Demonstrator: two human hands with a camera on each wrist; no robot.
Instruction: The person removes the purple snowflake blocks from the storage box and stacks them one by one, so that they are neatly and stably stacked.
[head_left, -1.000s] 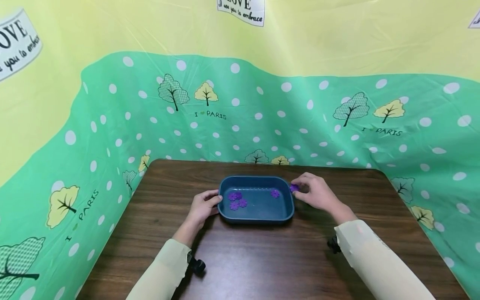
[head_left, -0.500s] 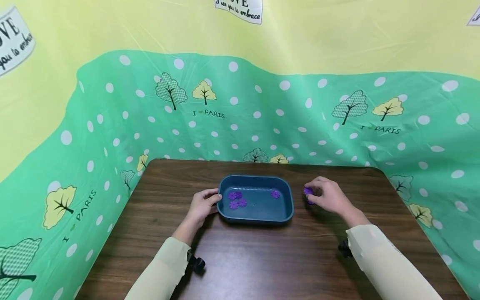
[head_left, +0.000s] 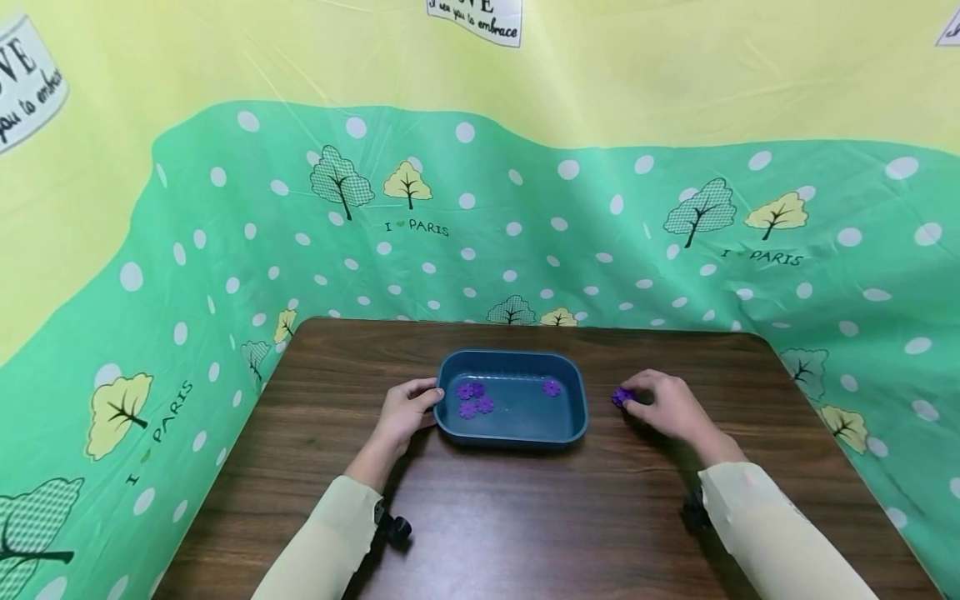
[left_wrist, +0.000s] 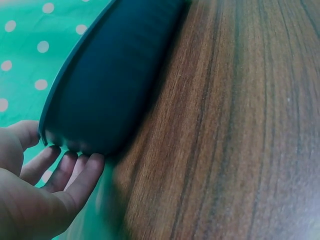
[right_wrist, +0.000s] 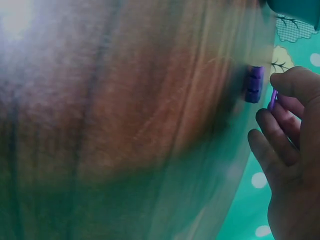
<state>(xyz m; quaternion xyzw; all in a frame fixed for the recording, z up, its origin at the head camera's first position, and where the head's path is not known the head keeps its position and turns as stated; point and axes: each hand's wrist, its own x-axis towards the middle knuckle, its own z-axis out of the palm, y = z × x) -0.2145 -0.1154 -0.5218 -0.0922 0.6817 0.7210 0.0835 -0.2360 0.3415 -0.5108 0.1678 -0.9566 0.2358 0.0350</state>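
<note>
My left hand (head_left: 405, 412) grips the left end of a dark blue rectangular tray (head_left: 517, 438), thumb at the rim and fingers against the outer wall. The left wrist view shows this tray wall (left_wrist: 100, 85) from outside. Several purple flower-shaped pieces (head_left: 468, 408) lie at the tray's left, and a single purple flower-shaped piece (head_left: 551, 387) is at its right. Right of the tray, my right hand (head_left: 671, 408) pinches a thin purple flower-shaped piece (right_wrist: 273, 100). Close beside its fingertips, a small stack of purple pieces (right_wrist: 254, 84) stands on the table.
The brown wooden table (head_left: 495, 525) has rounded far corners. A green and yellow printed cloth (head_left: 480, 225) hangs behind it and along both sides. A dark wrist camera (head_left: 395, 531) sits under the left sleeve.
My right hand has moved from the tray's right edge, rightward and then down to the purple stack, with a purple piece in its fingers. My left hand and the tray stay put.
</note>
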